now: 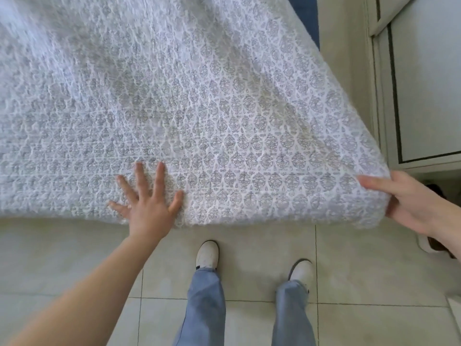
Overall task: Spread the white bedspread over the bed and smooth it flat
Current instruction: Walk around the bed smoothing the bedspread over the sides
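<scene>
The white quilted cotton bedspread (199,108) carries a grey print of small ornate medallions, repeated in regular rows (towards the far left the pattern is blurred). The floor of large square tiles (74,250) is pale cream with thin dark joints. The loose denim trousers (207,303) are light blue, the shoes (207,254) white. A cream cabinet door (424,83) has a dark outline.

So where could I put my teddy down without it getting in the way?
The bedspread is bare above the left hand, toward its far end. The tiled floor is bare left of the shoes. It is crowded at the near right corner, where the right hand holds the cloth beside the cabinet.
</scene>
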Available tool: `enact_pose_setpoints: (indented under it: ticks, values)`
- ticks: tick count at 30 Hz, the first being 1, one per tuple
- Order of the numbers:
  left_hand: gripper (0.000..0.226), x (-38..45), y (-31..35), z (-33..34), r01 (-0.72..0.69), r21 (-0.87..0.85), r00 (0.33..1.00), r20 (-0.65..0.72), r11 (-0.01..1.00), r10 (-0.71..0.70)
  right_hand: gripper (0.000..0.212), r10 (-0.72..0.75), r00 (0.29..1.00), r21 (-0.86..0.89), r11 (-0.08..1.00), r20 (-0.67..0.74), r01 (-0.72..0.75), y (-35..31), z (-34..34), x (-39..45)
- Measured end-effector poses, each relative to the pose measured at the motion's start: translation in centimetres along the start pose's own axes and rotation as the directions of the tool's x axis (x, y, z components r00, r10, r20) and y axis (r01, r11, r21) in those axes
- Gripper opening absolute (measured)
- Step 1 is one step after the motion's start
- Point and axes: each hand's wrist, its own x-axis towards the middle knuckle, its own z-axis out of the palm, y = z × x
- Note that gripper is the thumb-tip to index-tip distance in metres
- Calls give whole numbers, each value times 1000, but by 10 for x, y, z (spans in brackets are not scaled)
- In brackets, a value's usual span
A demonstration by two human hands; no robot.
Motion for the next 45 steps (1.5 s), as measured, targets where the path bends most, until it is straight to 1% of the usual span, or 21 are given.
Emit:
enact_pose_setpoints:
  ticks: [2, 3, 4, 6, 9, 11, 13, 14, 16, 17, 18, 21, 25, 29, 30, 33, 35, 36, 39, 42, 45]
  values:
    - [73, -5, 0, 1, 7, 10, 1000, -26, 1000, -6, 33, 3, 995, -176, 984, -103, -21, 9, -19, 4]
    - [72, -5, 2, 2, 13, 16, 999, -30, 1000, -12, 26, -16, 987, -325, 945, -157, -36, 15, -25, 11]
    - [72, -4, 4, 2, 28, 23, 999, -27, 999, -27, 28, -30, 981, -451, 891, -192, -61, 19, -29, 19]
    - [71, -1, 13, 5, 83, -11, 996, -25, 996, -83, 45, -15, 984, -548, 832, -177, -87, 24, -33, 35]
    - [75, -4, 48, 8, 211, -180, 976, -21, 961, -218, 39, 43, 998, -533, 844, -54, -66, 20, -29, 44]
    - [81, -5, 77, 9, 301, -287, 946, -32, 910, -323, 34, 21, 997, -516, 856, 72, 19, 17, -19, 35]
    - [84, -7, 108, 12, 344, -339, 925, -38, 876, -378, 34, -33, 992, -466, 880, 126, 89, 19, -22, 16]
    - [83, -11, 122, 17, 353, -350, 919, -44, 868, -391, 40, -44, 990, -392, 915, 137, 95, 24, -32, 7]
    - [79, -17, 137, 24, 348, -344, 916, -73, 872, -395, 74, -45, 994, -237, 969, 103, 68, 36, -60, 1]
    - [77, -20, 141, 28, 343, -327, 917, -86, 881, -389, 90, -56, 997, -253, 965, 52, 67, 41, -70, 4]
    - [76, -21, 143, 32, 339, -309, 919, -95, 889, -383, 92, -83, 996, -317, 945, -15, 74, 45, -77, 10]
    - [74, -22, 143, 39, 319, -290, 929, -93, 902, -359, 45, -146, 985, -467, 880, -94, 86, 55, -77, 36]
    - [73, -22, 141, 40, 308, -285, 931, -105, 908, -349, 13, -37, 999, -521, 852, 30, 47, 62, -73, 50]
    - [73, -23, 144, 40, 338, -264, 921, -102, 903, -375, 5, -39, 999, -482, 875, 20, 44, 79, -92, 37]
    - [74, -23, 143, 40, 344, -254, 921, -97, 904, -377, 5, 1, 1000, -462, 887, 10, 4, 83, -97, 35]
    - [74, -25, 141, 39, 330, -265, 929, -80, 906, -362, 12, 162, 987, -563, 817, 14, -127, 87, -105, 45]
    - [74, -26, 141, 39, 332, -263, 928, -83, 906, -364, 16, 160, 987, -561, 820, 34, -114, 69, -96, 58]
    - [73, -25, 141, 39, 334, -260, 927, -82, 906, -365, 26, 128, 991, -499, 861, 33, -95, 54, -91, 66]
    - [74, -24, 145, 40, 378, -229, 911, -81, 897, -404, 47, 35, 996, -165, 986, 79, -22, 4, -71, 85]
    - [77, -8, 163, 33, 453, -237, 864, -119, 859, -489, 34, -13, 994, -39, 999, 109, 17, -43, -49, 102]
    - [76, 11, 189, 24, 513, -361, 803, -120, 779, -584, 28, -96, 991, 12, 995, 93, 95, -68, -28, 112]
